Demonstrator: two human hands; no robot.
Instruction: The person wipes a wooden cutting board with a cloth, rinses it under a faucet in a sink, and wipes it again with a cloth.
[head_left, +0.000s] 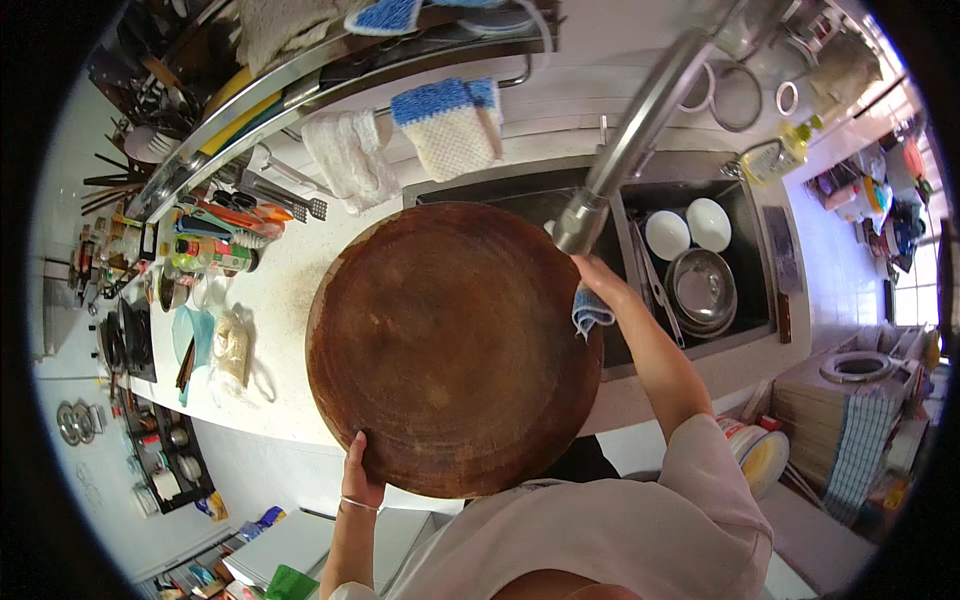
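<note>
A large round wooden board (450, 345), dark brown with worn pale patches, fills the space before me. It lies over the counter and the left part of the sink. My left hand (362, 472) grips its near left rim, the thumb on top and the fingers hidden underneath. At the far right rim is my right hand (604, 283), with a folded blue cloth (591, 309) under its palm, against the board's edge. The steel faucet (581, 221) hides part of the right fingers.
The right sink basin (757, 285) holds two white bowls (667, 235), steel bowls (701, 289) and tongs (660, 289). A cleaver (781, 247) lies on the sink's right side. Bottles (214, 253), a bagged food (231, 345) and utensils stand left. Towels (446, 127) hang behind.
</note>
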